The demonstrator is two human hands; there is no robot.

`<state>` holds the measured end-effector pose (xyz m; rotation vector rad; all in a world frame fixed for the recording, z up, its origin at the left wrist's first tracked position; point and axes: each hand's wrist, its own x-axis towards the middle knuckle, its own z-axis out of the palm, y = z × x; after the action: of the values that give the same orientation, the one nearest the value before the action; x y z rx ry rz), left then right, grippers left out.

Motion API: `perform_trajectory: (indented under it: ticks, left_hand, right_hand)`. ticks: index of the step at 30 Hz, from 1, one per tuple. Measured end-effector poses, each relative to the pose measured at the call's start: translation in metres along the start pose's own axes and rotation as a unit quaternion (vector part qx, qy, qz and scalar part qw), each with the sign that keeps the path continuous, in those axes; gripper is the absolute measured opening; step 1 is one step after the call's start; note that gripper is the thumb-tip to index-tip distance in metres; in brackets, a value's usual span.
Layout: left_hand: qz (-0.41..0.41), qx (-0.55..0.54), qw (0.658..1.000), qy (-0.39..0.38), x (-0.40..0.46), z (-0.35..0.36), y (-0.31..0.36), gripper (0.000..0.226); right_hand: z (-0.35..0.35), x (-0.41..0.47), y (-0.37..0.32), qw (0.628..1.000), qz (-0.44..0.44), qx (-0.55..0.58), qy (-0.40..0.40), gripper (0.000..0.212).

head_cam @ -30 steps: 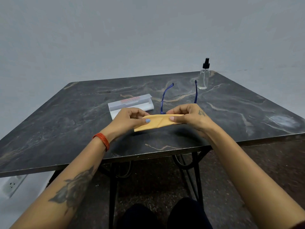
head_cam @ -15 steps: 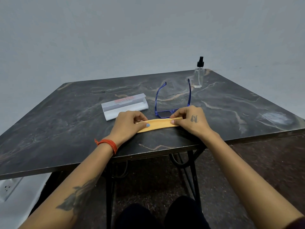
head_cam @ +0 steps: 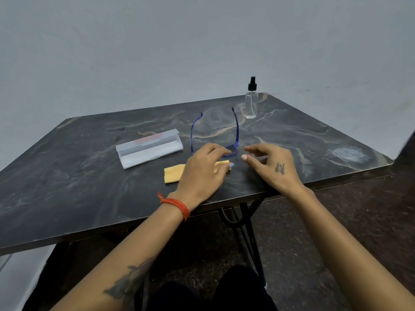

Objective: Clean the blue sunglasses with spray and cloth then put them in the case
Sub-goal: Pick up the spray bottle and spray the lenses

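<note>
Moved: both hands have let go of the cloth (head_cam: 174, 173), which half a second ago they pressed flat between them; it now lies folded on the bench (head_cam: 67, 176), and both hands have shifted toward the sunglasses (head_cam: 233, 133).
Left hand: left hand (head_cam: 202, 169) hovers palm down over the cloth's right end, reaching to the front of the sunglasses; fingers (head_cam: 216, 149) loosely spread, holding nothing. Whether the tips touch the frame, I cannot tell.
Right hand: right hand (head_cam: 271, 164) sits just right of the frame's front, palm down, fingers (head_cam: 253, 150) apart and slightly curled, empty, pointing left toward the glasses.
Sunglasses: blue, lying on the bench with arms unfolded and pointing away from the person; the front is partly hidden by the left hand, one lens showing between the two hands.
Case: white case (head_cam: 149, 149) lies open, left of the sunglasses and behind the cloth.
Spray: clear spray (head_cam: 251, 102) with black nozzle stands upright near the far edge, behind the right arm of the glasses.
</note>
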<state>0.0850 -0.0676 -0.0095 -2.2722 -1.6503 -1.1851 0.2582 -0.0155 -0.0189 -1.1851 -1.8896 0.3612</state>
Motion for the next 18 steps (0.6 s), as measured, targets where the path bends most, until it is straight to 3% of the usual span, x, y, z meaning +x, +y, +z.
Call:
perform_trajectory:
  ticks: [11, 18]
  left_hand:
    - [-0.039, -0.144, 0.985, -0.087, 0.064, 0.091, 0.042, 0.060]
    - [-0.109, -0.176, 0.978, -0.028, 0.118, 0.131, 0.040, 0.063]
  right_hand:
    - [-0.041, 0.039, 0.054, 0.993, -0.051, -0.104, 0.005, 0.059]
    - [-0.048, 0.098, 0.093, 0.996, -0.036, -0.077, 0.012, 0.067]
